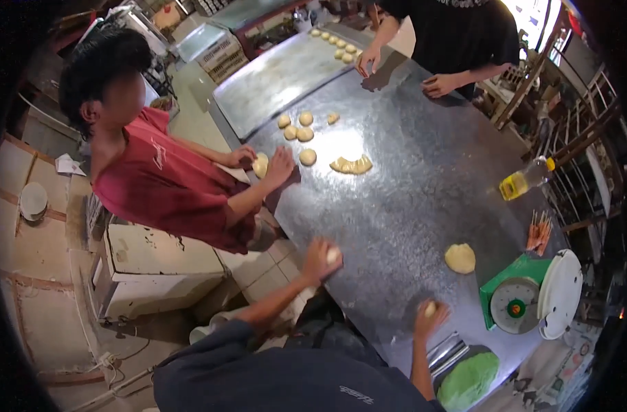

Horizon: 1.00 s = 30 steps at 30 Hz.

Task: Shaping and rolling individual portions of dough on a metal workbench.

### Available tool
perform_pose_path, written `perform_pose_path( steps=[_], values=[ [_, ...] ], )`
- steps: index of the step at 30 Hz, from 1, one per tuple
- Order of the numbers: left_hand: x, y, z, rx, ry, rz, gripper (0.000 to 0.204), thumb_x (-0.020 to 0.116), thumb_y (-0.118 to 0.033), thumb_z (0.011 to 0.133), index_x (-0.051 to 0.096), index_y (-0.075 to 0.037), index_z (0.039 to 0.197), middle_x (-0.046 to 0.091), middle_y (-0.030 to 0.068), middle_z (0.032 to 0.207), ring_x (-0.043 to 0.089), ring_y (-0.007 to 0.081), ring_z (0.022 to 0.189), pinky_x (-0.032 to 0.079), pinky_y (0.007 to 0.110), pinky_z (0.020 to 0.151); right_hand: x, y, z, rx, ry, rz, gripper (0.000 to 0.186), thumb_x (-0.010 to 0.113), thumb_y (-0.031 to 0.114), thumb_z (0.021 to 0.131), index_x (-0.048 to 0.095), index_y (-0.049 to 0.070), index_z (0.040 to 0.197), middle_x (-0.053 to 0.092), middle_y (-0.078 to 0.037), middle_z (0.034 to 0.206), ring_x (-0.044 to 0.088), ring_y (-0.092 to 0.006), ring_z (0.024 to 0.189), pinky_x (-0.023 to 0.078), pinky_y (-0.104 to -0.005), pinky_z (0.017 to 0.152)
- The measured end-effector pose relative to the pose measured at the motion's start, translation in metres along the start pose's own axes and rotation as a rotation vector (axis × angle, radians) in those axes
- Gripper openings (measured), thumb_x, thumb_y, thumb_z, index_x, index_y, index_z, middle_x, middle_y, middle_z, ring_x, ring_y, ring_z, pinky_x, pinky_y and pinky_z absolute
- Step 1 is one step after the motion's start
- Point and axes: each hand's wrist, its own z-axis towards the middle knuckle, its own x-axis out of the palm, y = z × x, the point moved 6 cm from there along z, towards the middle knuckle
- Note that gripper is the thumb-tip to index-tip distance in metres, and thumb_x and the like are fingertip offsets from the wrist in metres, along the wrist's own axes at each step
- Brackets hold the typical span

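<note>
At the near left edge of the steel table (396, 213), my left hand (320, 263) is closed over a pale dough ball (332, 255). My right hand (431, 317) grips another small dough ball (429, 309) lower on the right. Between and beyond my hands lies a flattened round of dough (460, 258). Beside my right hand are a green scale (492, 292) with a white pan (559, 295), some shiny metal tools (448, 350) and a green mass (468, 381), perhaps dough. Farther up sit several dough balls (307, 157) and a curved, segmented dough piece (351, 165).
A co-worker in red (159, 175) handles dough at the left edge; another in black (451, 38) stands at the far side. An oil bottle (526, 180) and thin skewer-like items (537, 233) are on the right. A white chest (159, 268) stands on the floor left.
</note>
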Motion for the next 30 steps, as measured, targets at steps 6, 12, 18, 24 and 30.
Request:
perform_pose_path(
  steps=[6,12,18,24,30],
  values=[
    [-0.002,-0.010,0.003,-0.112,-0.264,-0.271,0.024,0.071,-0.011,0.084,0.057,-0.002,0.101,0.057,0.0194,0.098,0.056,0.0390,0.094,0.045,0.047,0.084,0.004,0.012,0.008,-0.065,0.057,0.223,0.019,0.071,0.016,0.089,0.064,0.000,0.095,0.064,-0.018,0.096,0.057,-0.0373,0.094,0.044,-0.0503,0.087],
    [-0.011,-0.015,0.005,-0.027,-0.169,-0.031,0.023,0.072,-0.009,0.083,0.058,-0.002,0.099,0.057,0.0191,0.097,0.055,0.0394,0.093,0.045,0.049,0.081,-0.012,0.004,0.013,0.016,-0.085,0.080,0.017,0.071,0.014,0.090,0.062,0.001,0.094,0.061,-0.017,0.091,0.058,-0.0359,0.092,0.046,-0.0464,0.085],
    [-0.012,-0.026,0.003,0.077,-0.193,-0.177,0.027,0.074,-0.011,0.078,0.058,-0.006,0.099,0.057,0.0172,0.095,0.055,0.0374,0.090,0.045,0.048,0.078,0.000,0.024,0.003,-0.115,-0.059,0.295,0.022,0.073,0.016,0.090,0.062,-0.001,0.096,0.061,-0.018,0.091,0.057,-0.0358,0.090,0.045,-0.0468,0.085],
    [-0.012,-0.007,0.011,-0.059,-0.165,-0.150,0.027,0.074,-0.012,0.080,0.060,-0.004,0.102,0.061,0.0170,0.101,0.057,0.0370,0.096,0.046,0.044,0.086,-0.020,0.002,0.009,0.201,-0.014,0.245,0.021,0.075,0.013,0.087,0.062,-0.001,0.096,0.063,-0.018,0.095,0.058,-0.0361,0.095,0.046,-0.0463,0.088],
    [-0.005,-0.049,-0.026,0.007,-0.163,-0.196,0.034,0.076,-0.011,0.082,0.063,-0.003,0.112,0.061,0.0162,0.116,0.060,0.0340,0.107,0.047,0.042,0.093,0.015,0.059,-0.029,-0.197,-0.033,0.322,0.035,0.075,0.007,0.082,0.062,-0.004,0.113,0.062,-0.019,0.116,0.058,-0.0362,0.112,0.048,-0.0463,0.098]
  ],
)
